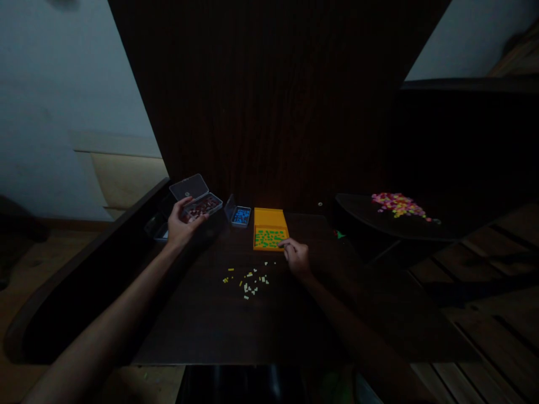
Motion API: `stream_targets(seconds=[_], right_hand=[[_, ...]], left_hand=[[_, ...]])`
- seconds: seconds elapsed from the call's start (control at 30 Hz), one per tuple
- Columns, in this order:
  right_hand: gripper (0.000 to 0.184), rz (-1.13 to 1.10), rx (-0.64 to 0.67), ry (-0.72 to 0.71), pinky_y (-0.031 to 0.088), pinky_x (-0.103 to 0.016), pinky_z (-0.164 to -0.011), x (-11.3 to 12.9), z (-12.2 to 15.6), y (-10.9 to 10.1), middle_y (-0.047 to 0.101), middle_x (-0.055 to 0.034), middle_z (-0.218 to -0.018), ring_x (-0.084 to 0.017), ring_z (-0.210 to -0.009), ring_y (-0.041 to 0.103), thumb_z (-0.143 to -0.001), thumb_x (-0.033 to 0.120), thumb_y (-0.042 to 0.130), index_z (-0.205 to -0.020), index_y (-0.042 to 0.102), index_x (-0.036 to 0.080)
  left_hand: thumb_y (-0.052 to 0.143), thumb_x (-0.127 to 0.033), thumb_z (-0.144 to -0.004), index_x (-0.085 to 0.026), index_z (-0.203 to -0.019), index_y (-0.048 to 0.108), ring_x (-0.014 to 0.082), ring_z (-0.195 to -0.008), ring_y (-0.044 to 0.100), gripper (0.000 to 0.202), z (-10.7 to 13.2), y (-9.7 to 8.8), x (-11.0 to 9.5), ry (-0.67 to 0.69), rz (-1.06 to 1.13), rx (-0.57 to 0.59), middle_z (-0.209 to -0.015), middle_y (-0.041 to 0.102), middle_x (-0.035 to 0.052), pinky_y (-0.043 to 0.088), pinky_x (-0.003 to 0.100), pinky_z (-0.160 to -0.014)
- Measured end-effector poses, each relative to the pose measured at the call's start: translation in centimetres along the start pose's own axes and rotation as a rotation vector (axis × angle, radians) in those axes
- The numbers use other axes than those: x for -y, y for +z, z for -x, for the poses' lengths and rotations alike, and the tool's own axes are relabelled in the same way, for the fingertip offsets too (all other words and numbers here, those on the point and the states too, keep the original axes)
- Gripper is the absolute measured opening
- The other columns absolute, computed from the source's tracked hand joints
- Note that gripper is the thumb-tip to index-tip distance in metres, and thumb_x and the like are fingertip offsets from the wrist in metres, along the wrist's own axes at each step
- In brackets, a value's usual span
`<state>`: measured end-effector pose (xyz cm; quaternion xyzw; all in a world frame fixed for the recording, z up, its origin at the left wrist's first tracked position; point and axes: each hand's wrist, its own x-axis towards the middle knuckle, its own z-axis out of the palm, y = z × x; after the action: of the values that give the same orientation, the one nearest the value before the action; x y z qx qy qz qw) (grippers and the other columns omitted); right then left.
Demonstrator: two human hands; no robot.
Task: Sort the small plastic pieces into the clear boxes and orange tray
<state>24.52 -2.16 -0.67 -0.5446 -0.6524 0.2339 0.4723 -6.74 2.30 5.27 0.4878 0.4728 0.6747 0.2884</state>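
My left hand [184, 221] is wrapped around a clear plastic box [217, 203], its lid standing up, with dark reddish-brown small bricks [202, 207] inside. At the front right corner of an open yellow box [269, 216] is my right hand [297, 257]. Its fingers are drawn together over the box's edge, and whatever they may hold is too small to make out. Green small bricks [269, 238] lie spread in the yellow box. Nearer to me, white small bricks [248, 288] and a few yellow small bricks [226, 279] are scattered on the tabletop.
Between the two boxes stands a small clear case [241, 216] with blue pieces, lid up. A pile of pink and yellow pieces [398, 205] rests on a dark shelf [357, 205] to the right. A dark wooden panel [273, 112] rises behind the table [202, 331].
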Motion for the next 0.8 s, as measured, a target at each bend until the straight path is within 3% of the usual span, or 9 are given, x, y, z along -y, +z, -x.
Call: stream_targets(seconds=[0.13, 0.3, 0.57, 0.8], right_hand=[[0.037, 0.098, 0.039, -0.005, 0.038, -0.024, -0.050, -0.3, -0.1, 0.1, 0.050, 0.0002, -0.047, -0.016, -0.049, 0.050, -0.084, 0.032, 0.039, -0.083, 0.072, 0.015], [0.036, 0.161, 0.081, -0.017, 0.041, -0.024, -0.051, -0.2, -0.1, 0.0, 0.061, -0.0032, -0.057, -0.017, -0.053, 0.056, -0.085, 0.028, 0.039, -0.084, 0.073, 0.016], [0.031, 0.008, -0.071, -0.173, 0.044, -0.023, -0.054, 0.1, -0.2, 0.3, 0.066, -0.0020, -0.057, -0.015, -0.052, 0.058, -0.077, 0.027, 0.044, -0.066, 0.071, 0.018], [0.028, 0.042, -0.050, -0.187, 0.042, -0.023, -0.053, -0.2, -0.3, 0.6, 0.066, -0.0014, -0.056, -0.013, -0.046, 0.054, -0.076, 0.024, 0.047, -0.065, 0.072, 0.018]], left_hand=[[0.085, -0.027, -0.053, -0.019, -0.110, 0.057, 0.0202, -0.088, 0.067, 0.064, -0.1, -0.2, 1.0, -0.061, -0.103, -0.084, -0.104, 0.065, 0.0064, 0.055, 0.036, -0.084], [0.082, -0.028, -0.058, -0.018, -0.104, 0.059, 0.0195, -0.084, 0.064, 0.052, 0.2, 0.9, 3.2, -0.125, -0.259, -0.128, -0.099, 0.064, 0.0062, 0.054, 0.035, -0.079], [0.079, -0.022, -0.064, -0.016, -0.103, 0.061, 0.0219, -0.104, 0.060, 0.043, 0.3, 3.7, 6.0, -0.160, -0.430, -0.182, -0.110, 0.058, 0.0086, 0.046, 0.038, -0.097], [0.078, -0.012, -0.062, -0.018, -0.106, 0.059, 0.0224, -0.109, 0.060, 0.048, -0.4, 4.5, 6.9, -0.222, -0.446, -0.146, -0.114, 0.061, 0.0091, 0.045, 0.039, -0.102]])
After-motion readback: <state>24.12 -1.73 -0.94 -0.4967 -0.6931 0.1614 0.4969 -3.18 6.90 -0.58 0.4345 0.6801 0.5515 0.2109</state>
